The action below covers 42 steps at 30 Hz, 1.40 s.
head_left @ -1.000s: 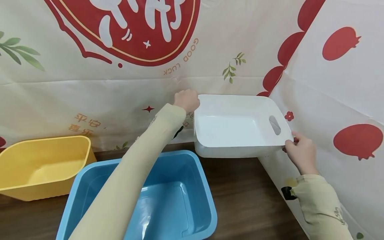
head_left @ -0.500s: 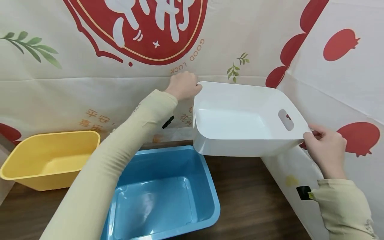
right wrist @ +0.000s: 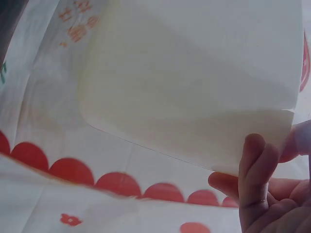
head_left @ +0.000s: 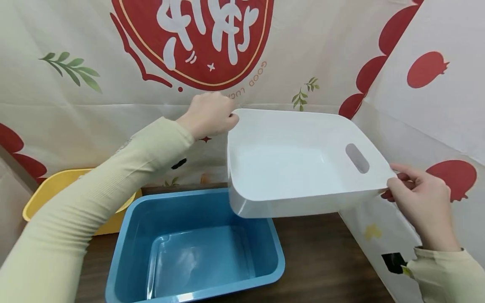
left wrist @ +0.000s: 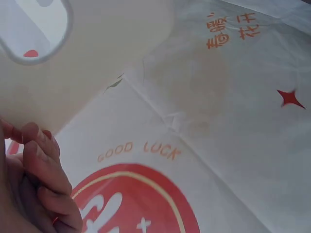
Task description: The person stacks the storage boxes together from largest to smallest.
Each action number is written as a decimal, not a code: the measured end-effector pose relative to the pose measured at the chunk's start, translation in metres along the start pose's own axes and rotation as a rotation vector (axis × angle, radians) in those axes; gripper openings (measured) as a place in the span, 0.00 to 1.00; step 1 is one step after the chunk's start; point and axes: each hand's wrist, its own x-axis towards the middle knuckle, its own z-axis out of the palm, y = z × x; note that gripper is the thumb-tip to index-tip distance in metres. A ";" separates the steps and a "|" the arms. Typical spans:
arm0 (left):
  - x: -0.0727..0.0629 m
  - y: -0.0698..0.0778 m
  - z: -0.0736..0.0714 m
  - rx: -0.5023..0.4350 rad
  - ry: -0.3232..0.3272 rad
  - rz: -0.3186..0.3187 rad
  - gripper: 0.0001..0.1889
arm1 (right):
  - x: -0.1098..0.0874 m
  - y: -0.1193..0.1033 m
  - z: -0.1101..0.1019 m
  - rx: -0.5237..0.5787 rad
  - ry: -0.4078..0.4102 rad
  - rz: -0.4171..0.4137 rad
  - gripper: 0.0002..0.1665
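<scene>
Both hands hold a white plastic bin point(head_left: 295, 207) with an oval handle hole in its right end. It is raised above the table and tilted, and its near left corner overlaps the back right of a blue bin point(head_left: 202, 256). My left hand point(head_left: 210, 114) grips the far left corner, fingers curled over the rim. In the left wrist view those fingers point(left wrist: 46, 167) bend at the edge of the white wall. My right hand point(head_left: 426, 204) pinches the near right corner. The right wrist view shows its fingers point(right wrist: 255, 167) against the outside of the white bin point(right wrist: 189, 82).
A yellow bin point(head_left: 51, 191) stands at the left, partly hidden behind my left sleeve point(head_left: 94, 198). All of this is on a dark wooden table point(head_left: 322, 256). A printed cloth point(head_left: 329, 54) hangs behind and along the right side, close to my right hand.
The white bin has come up, nearer, and leftward until it overlaps the blue bin's back right corner. Both hands keep their grip. The view has also shifted left.
</scene>
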 end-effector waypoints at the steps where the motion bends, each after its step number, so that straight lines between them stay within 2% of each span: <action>1: -0.008 -0.002 -0.003 -0.005 0.001 -0.008 0.16 | -0.005 -0.003 0.001 0.006 -0.012 -0.016 0.22; 8: -0.056 -0.018 -0.016 -0.032 0.034 -0.037 0.16 | -0.035 -0.025 0.007 0.066 -0.036 -0.115 0.22; 13: -0.077 -0.029 -0.028 -0.030 0.081 -0.037 0.16 | -0.045 -0.040 0.011 0.091 -0.016 -0.168 0.22; 21: -0.108 -0.046 -0.039 -0.016 0.066 -0.068 0.13 | -0.067 -0.060 0.028 0.130 -0.046 -0.223 0.21; 27: -0.131 -0.058 -0.042 0.008 0.029 -0.119 0.12 | -0.082 -0.072 0.040 0.117 -0.041 -0.240 0.20; 32: -0.148 -0.067 -0.042 0.023 0.012 -0.130 0.12 | -0.090 -0.078 0.051 0.109 -0.019 -0.288 0.19; 37: -0.168 -0.075 -0.039 0.002 -0.029 -0.170 0.10 | -0.102 -0.084 0.065 0.141 -0.068 -0.345 0.20; 42: -0.183 -0.083 -0.031 -0.015 -0.029 -0.185 0.10 | -0.111 -0.088 0.078 0.138 -0.110 -0.375 0.19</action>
